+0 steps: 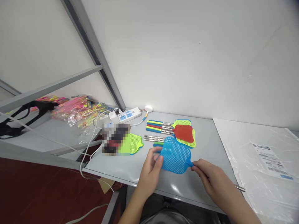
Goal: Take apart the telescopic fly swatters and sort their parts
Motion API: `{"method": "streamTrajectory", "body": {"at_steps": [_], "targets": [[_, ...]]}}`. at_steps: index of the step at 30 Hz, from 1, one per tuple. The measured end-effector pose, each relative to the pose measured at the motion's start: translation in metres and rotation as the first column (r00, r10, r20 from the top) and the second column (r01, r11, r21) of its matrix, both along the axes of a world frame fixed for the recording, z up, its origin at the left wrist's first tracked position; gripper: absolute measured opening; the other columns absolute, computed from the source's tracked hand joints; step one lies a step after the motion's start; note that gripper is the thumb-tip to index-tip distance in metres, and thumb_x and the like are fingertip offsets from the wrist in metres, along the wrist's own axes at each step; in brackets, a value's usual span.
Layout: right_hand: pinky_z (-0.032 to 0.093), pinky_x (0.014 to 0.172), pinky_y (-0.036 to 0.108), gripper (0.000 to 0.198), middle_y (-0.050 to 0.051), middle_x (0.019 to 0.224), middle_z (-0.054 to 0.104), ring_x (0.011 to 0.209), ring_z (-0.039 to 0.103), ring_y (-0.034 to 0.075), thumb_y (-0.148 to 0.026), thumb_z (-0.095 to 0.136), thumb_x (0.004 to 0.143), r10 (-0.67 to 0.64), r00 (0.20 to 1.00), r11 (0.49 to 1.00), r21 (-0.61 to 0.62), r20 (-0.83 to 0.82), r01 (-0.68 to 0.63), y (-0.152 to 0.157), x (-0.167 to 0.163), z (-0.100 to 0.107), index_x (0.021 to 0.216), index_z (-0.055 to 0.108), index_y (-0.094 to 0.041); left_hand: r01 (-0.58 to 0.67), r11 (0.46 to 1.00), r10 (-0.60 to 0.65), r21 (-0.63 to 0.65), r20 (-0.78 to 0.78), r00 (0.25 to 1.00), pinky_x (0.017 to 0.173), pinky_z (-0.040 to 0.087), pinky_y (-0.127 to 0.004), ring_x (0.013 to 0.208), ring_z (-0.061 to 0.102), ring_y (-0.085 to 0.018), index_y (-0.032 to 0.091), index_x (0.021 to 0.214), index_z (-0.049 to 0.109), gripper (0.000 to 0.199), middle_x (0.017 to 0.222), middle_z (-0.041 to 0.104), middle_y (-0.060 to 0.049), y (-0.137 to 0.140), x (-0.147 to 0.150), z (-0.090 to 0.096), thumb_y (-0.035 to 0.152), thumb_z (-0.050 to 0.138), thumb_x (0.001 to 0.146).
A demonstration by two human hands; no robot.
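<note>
A blue perforated fly swatter head (177, 157) is held above the front of the table. My left hand (150, 169) grips its left edge between thumb and fingers. At the narrow neck on the right, my right hand (207, 172) pinches it. The tip of a metal rod (240, 188) shows past my right forearm; whether it joins the blue head is hidden. Behind lie several fly swatters with coloured grips, a red one (184, 133) on top. Metal rods (154, 138) and a green grip (158, 143) lie closer to my left hand.
Yellow-green swatter heads (134, 143) lie at the left, beside a blurred-out patch. A white power strip (128, 115) with cables is at the back left of the grey table (126, 166). Plastic-bagged colourful items (77, 109) fill the left shelf. A white labelled package (263, 155) lies right.
</note>
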State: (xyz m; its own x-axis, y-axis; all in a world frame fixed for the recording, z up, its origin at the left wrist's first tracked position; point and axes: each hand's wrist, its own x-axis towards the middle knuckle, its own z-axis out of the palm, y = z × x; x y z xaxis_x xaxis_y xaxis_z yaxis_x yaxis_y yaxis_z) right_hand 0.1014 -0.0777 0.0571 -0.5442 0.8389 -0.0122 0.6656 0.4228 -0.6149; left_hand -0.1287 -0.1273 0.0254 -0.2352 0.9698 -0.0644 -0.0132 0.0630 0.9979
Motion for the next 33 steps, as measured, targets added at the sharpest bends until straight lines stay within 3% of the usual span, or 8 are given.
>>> {"method": "streamTrajectory", "body": {"at_steps": [5, 9, 12, 16, 19, 25, 29, 33], "targets": [[0.046, 0.066, 0.032, 0.028, 0.004, 0.084, 0.063, 0.074, 0.062, 0.019, -0.025, 0.034, 0.101, 0.076, 0.986, 0.986, 0.137, 0.148, -0.097, -0.004, -0.014, -0.010, 0.097, 0.061, -0.023, 0.023, 0.990, 0.012, -0.142, 0.239, 0.971, 0.047, 0.048, -0.024, 0.049, 0.053, -0.013, 0.027, 0.144, 0.028, 0.066, 0.061, 0.053, 0.007, -0.011, 0.006, 0.011, 0.049, 0.057, 0.089], [0.045, 0.066, 0.033, 0.028, 0.004, 0.081, 0.063, 0.075, 0.060, 0.021, -0.020, 0.036, 0.100, 0.064, 0.977, 0.920, 0.366, 0.203, -0.136, 0.007, 0.004, -0.020, 0.095, 0.064, -0.022, -0.186, 0.956, 0.264, -0.228, 0.385, 0.884, 0.035, 0.034, -0.016, 0.035, 0.033, -0.007, 0.028, 0.140, 0.039, 0.064, 0.048, 0.033, 0.012, -0.023, -0.009, 0.018, 0.043, 0.064, 0.083], [0.045, 0.068, 0.033, 0.019, 0.006, 0.088, 0.065, 0.079, 0.060, 0.021, -0.026, 0.045, 0.098, -0.053, 0.993, 0.838, 0.545, 0.104, -0.012, 0.018, 0.029, -0.018, 0.102, 0.063, -0.021, -0.399, 0.891, 0.453, -0.216, 0.376, 0.808, 0.034, 0.027, -0.013, 0.037, 0.025, -0.005, 0.025, 0.129, 0.052, 0.055, 0.048, 0.028, 0.013, -0.034, -0.036, 0.027, 0.040, 0.069, 0.079], [0.046, 0.066, 0.031, 0.023, 0.006, 0.093, 0.063, 0.078, 0.062, 0.019, -0.035, 0.049, 0.097, -0.171, 0.985, 0.814, 0.564, 0.005, 0.138, 0.016, 0.019, 0.000, 0.114, 0.060, -0.024, -0.339, 0.919, 0.389, -0.201, 0.318, 0.865, 0.039, 0.030, -0.013, 0.041, 0.033, -0.004, 0.026, 0.125, 0.054, 0.056, 0.058, 0.044, 0.009, -0.047, -0.063, 0.031, 0.043, 0.075, 0.076], [0.044, 0.056, 0.026, 0.036, 0.003, 0.090, 0.062, 0.064, 0.061, 0.014, -0.035, 0.049, 0.097, 0.067, 0.993, 0.853, 0.510, 0.102, -0.110, 0.004, -0.026, 0.009, 0.132, 0.051, -0.028, -0.222, 0.956, 0.282, -0.192, 0.389, 0.877, 0.054, 0.045, -0.019, 0.056, 0.053, -0.010, 0.026, 0.126, 0.050, 0.058, 0.076, 0.059, 0.001, -0.050, -0.068, 0.025, 0.044, 0.075, 0.077], [0.037, 0.052, 0.027, 0.046, 0.003, 0.087, 0.063, 0.055, 0.055, 0.013, -0.010, 0.042, 0.092, 0.400, 0.870, 0.595, 0.639, 0.289, -0.486, -0.002, -0.101, 0.003, 0.134, 0.053, -0.026, -0.033, 0.983, 0.111, -0.179, 0.445, 0.889, 0.057, 0.045, -0.023, 0.062, 0.056, -0.014, 0.026, 0.110, 0.057, 0.040, 0.079, 0.059, 0.000, -0.050, -0.073, 0.014, 0.052, 0.068, 0.081], [0.037, 0.055, 0.029, 0.041, 0.006, 0.085, 0.063, 0.062, 0.056, 0.015, -0.007, 0.037, 0.092, 0.481, 0.820, 0.503, 0.667, 0.311, -0.549, 0.019, -0.125, 0.003, 0.125, 0.060, -0.018, -0.342, 0.917, 0.396, -0.207, 0.345, 0.851, 0.051, 0.035, -0.017, 0.054, 0.045, -0.008, 0.027, 0.109, 0.056, 0.038, 0.069, 0.048, 0.006, -0.048, -0.080, -0.001, 0.056, 0.061, 0.085], [0.034, 0.054, 0.028, 0.044, 0.007, 0.091, 0.064, 0.064, 0.057, 0.015, -0.004, 0.037, 0.092, 0.423, 0.814, 0.445, 0.691, 0.398, -0.569, 0.046, -0.160, -0.001, 0.127, 0.058, -0.018, -0.630, 0.776, 0.609, -0.021, 0.284, 0.741, 0.045, 0.024, -0.017, 0.046, 0.026, -0.007, 0.026, 0.108, 0.052, 0.031, 0.060, 0.029, 0.010, -0.047, -0.090, -0.027, 0.052, 0.054, 0.091]]}}
